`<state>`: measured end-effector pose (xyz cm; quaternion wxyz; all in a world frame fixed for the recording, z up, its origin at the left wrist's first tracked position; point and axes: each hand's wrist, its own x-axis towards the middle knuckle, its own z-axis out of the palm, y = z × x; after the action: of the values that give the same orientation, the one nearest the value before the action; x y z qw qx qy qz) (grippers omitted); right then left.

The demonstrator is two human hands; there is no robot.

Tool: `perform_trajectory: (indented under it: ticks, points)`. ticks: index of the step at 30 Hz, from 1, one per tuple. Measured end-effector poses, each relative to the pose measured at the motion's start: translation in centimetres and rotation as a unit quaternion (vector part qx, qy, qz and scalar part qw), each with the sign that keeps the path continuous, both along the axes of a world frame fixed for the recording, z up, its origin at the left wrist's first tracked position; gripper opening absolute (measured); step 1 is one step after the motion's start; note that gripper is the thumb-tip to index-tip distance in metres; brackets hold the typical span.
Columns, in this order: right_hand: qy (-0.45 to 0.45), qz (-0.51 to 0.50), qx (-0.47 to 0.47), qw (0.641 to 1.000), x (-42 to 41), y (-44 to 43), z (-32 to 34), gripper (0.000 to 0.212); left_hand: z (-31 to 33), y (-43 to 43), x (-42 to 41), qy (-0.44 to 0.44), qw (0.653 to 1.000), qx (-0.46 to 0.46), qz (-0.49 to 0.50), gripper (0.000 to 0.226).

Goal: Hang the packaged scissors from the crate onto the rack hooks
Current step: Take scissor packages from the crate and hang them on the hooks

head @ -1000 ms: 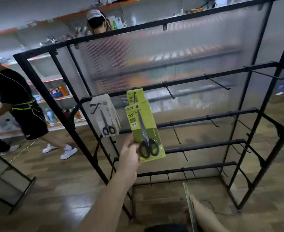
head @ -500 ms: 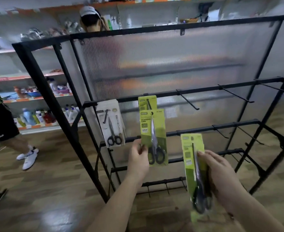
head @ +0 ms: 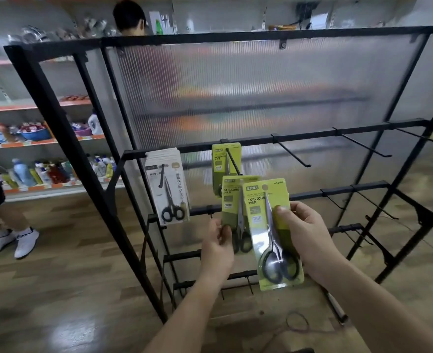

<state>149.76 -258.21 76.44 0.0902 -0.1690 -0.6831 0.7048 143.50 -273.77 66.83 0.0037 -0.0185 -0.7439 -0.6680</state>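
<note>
Nearest me, right hand (head: 309,235): thumb and fingers pinch the right edge of a green scissors pack (head: 271,240), which I hold upright in front of the rack, on no hook
Just left of it, left hand (head: 218,248): fingertips pinch the lower left edge of a second green pack (head: 232,200), partly hidden behind the first; its top sits at the tip of a hook (head: 233,161), and I cannot tell whether it is threaded on
Further back on that hook: a third green pack (head: 220,164) hangs close to the crossbar
Next hook to my left: a stack of white scissors packs (head: 168,189) hangs several deep
Rack (head: 57,118): black frame, ribbed translucent back panel, more hooks along its bars to my right
Far shelves (head: 39,142) at left: bottles (head: 44,171) crowd the lower shelf; a blue bowl (head: 34,133) with blurred contents sits on the one above
Beyond the rack: a person's head (head: 128,17) shows over the top bar
</note>
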Motion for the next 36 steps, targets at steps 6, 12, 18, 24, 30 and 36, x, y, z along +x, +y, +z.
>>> perform_trajectory:
  ticks: [6,12,18,24,30,36]
  points:
    - [-0.013,-0.013,-0.016,1.0,-0.4,0.0,-1.3,0.015,0.2,-0.5,-0.1,0.007,1.0,0.008,0.001,0.006]
    - [-0.017,-0.02,-0.024,0.999,0.0,0.1,-2.2,0.016,1.1,-0.2,-0.7,0.032,0.999,-0.015,0.015,0.006]
    - [0.004,-0.02,-0.012,1.0,-0.5,0.7,-2.0,0.016,0.6,-0.1,-3.0,0.024,0.997,-0.068,0.033,0.014]
    - [0.026,0.013,0.024,0.999,-3.3,-0.4,-1.6,0.016,1.7,0.6,-8.6,-0.029,0.994,-0.086,0.053,0.014]
    - [0.032,-0.012,0.083,0.996,-6.6,-1.9,-2.8,0.014,3.1,0.6,-12.8,-0.046,0.988,-0.129,0.071,0.016]
    - [0.026,-0.041,0.089,0.995,-8.8,-2.9,-3.1,0.016,1.7,0.1,-13.8,-0.081,0.99,-0.11,0.037,0.023]
